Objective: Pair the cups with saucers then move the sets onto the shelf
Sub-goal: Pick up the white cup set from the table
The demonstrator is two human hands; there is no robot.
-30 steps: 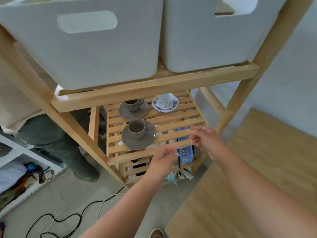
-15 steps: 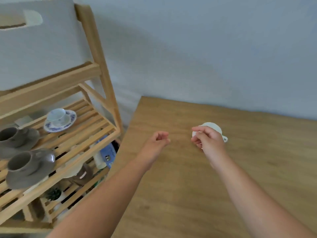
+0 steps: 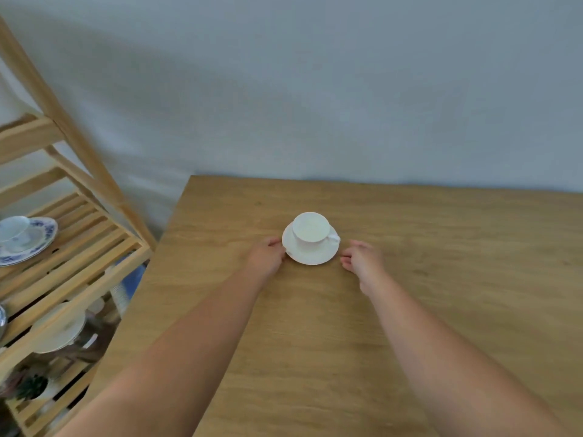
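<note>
A white cup stands upright on a white saucer on the wooden table, its handle pointing right. My left hand lies on the table with its fingertips against the saucer's left rim. My right hand is just right of the saucer, fingers apart, with a small gap to the rim. Neither hand holds anything. On the slatted wooden shelf at the left sits a blue-patterned cup on its matching saucer.
The shelf's slanted wooden post rises beside the table's left edge. Lower shelf levels hold a pale plate and small blurred items. A plain grey wall runs behind the table.
My view swung from the shelf to the table. Both hands left the shelf front and came down on either side of the white cup and saucer.
</note>
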